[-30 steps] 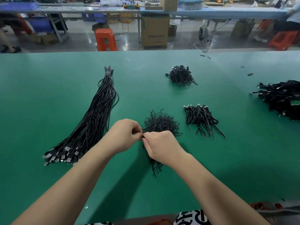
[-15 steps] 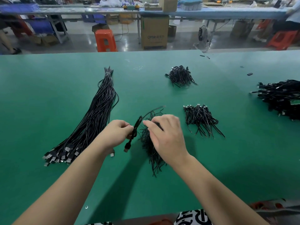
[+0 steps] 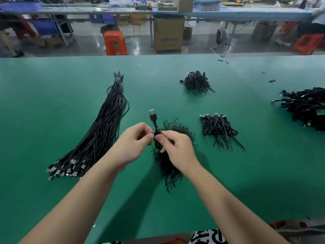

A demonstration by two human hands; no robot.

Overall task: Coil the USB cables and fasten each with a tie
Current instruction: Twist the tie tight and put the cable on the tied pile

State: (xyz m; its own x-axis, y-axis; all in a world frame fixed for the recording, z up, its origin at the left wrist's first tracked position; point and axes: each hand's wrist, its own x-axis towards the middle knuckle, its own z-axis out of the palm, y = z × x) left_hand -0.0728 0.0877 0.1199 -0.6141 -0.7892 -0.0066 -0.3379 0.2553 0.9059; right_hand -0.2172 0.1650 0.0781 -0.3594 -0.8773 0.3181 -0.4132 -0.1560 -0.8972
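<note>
Two hands work together above the middle of the green bench [image 3: 52, 103]. The left hand [image 3: 133, 147] and the right hand [image 3: 175, 148] both pinch one small coiled USB cable [image 3: 155, 133] between thumb and fingertips, the fingertips almost touching. Half a second earlier the right hand reached into the loose pile of ties [image 3: 167, 161] while the left alone held the cable, its plug hanging down. The plug [image 3: 153, 114] now points up and is motion-blurred, which suggests the coil is being turned while a tie is twisted round it. The tie itself is too small to make out. By this judgement, the fastening step on this cable is in progress and not yet complete.

The uncoiled cable bundle [image 3: 103, 134] lies toward the left edge, plugs facing the near edge. Finished coils [image 3: 218, 131] lie just right of the tie pile; a further heap [image 3: 197, 82] lies toward the far edge, and a large one [image 3: 306, 106] at the right edge. The tie pile sits directly beneath the hands and could snag the coil.
</note>
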